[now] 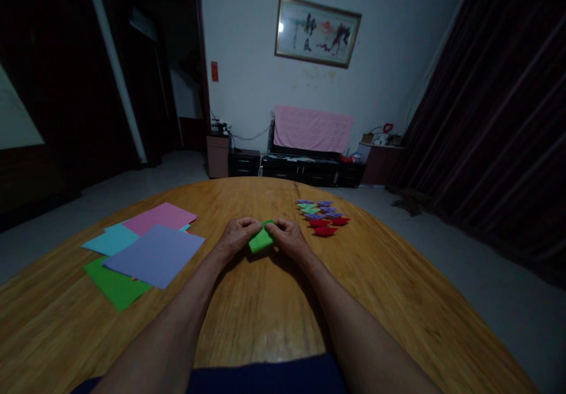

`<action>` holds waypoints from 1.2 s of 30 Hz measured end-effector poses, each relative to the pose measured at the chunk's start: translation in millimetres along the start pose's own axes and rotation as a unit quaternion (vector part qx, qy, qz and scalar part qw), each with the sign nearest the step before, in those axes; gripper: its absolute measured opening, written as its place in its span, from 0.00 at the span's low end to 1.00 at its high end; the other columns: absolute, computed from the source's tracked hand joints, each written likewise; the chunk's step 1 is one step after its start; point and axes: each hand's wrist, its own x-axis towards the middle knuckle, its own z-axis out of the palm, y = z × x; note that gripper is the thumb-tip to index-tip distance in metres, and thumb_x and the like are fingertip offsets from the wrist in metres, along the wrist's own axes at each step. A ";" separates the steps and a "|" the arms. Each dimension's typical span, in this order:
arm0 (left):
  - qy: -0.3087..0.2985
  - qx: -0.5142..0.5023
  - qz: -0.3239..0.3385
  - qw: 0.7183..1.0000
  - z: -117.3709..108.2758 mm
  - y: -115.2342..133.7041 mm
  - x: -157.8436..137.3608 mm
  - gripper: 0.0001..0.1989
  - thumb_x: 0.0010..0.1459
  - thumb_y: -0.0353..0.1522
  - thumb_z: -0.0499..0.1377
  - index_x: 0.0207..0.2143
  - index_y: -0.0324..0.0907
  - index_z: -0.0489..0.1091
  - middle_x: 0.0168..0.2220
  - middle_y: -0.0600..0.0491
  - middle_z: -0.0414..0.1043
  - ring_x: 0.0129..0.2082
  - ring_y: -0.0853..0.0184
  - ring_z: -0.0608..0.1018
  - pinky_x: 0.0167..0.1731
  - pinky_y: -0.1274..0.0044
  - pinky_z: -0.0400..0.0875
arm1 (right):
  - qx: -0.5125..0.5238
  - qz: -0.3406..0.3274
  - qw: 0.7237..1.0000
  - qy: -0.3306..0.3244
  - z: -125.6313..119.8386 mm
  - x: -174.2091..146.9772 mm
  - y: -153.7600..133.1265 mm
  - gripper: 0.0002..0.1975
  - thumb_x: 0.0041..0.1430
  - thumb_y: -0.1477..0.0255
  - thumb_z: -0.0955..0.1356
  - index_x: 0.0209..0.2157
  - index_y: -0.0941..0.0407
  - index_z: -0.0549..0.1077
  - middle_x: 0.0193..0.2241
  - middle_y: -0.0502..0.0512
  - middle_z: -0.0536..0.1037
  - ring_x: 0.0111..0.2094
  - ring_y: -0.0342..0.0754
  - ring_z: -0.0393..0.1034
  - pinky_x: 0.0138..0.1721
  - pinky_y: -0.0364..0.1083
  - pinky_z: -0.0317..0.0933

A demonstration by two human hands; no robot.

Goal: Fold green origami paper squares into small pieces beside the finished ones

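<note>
A small folded piece of green paper [262,241] is held between my two hands, just above the middle of the wooden table [260,311]. My left hand [239,235] pinches its upper left edge with thumb and fingers. On the other side, my right hand [287,236] grips the upper right edge in the same way. Both thumbs lie close together at the top of the paper. The fingertips behind the paper are partly hidden.
Left of my arms lie loose sheets: purple [154,255], pink [161,218], light blue [110,242] and green [119,285]. To the right stand rows of several small folded paper boats, including a red boat [325,231] nearest me. A cloth-draped television [313,128] stands by the far wall.
</note>
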 end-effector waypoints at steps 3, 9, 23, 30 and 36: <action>0.026 -0.014 0.004 1.000 -0.4 0.8 0.0 0.11 0.42 0.39 0.65 0.23 0.39 0.73 0.19 0.56 0.68 0.19 0.72 0.68 0.20 0.80 0.60 | 0.067 0.059 0.996 -0.007 3.6 -2.5 -1.6 0.16 0.45 0.58 0.72 0.26 0.58 0.74 0.18 0.48 0.69 0.19 0.40 0.59 0.20 0.40 0.52; 0.068 -0.064 -0.005 0.996 3.5 12.7 -4.3 0.12 0.40 0.39 0.65 0.24 0.39 0.72 0.18 0.58 0.67 0.17 0.73 0.67 0.19 0.80 0.60 | 0.138 0.096 0.986 -0.016 4.4 -7.1 -2.7 0.19 0.41 0.57 0.74 0.25 0.59 0.72 0.17 0.46 0.67 0.18 0.38 0.57 0.20 0.40 0.50; 0.132 -0.060 0.024 0.989 -3.3 -1.5 11.5 0.13 0.39 0.38 0.66 0.25 0.38 0.73 0.19 0.58 0.68 0.18 0.72 0.68 0.21 0.79 0.61 | 0.238 0.143 0.961 0.006 18.0 -3.9 2.4 0.17 0.41 0.62 0.75 0.29 0.60 0.74 0.23 0.52 0.76 0.22 0.41 0.66 0.25 0.42 0.64; 0.155 -0.064 0.039 0.985 -4.1 -1.9 13.6 0.13 0.36 0.37 0.66 0.23 0.38 0.74 0.18 0.58 0.69 0.19 0.72 0.68 0.21 0.79 0.61 | 0.231 0.151 0.961 0.005 21.4 -1.6 6.6 0.12 0.48 0.67 0.74 0.28 0.61 0.73 0.22 0.52 0.76 0.19 0.39 0.67 0.23 0.39 0.65; 0.158 -0.065 0.038 0.985 -2.8 -1.3 14.4 0.13 0.37 0.39 0.65 0.24 0.39 0.74 0.17 0.58 0.68 0.18 0.72 0.68 0.20 0.79 0.61 | 0.231 0.182 0.955 -0.026 27.4 -2.9 6.7 0.09 0.52 0.69 0.73 0.30 0.60 0.73 0.23 0.53 0.77 0.20 0.41 0.69 0.23 0.39 0.68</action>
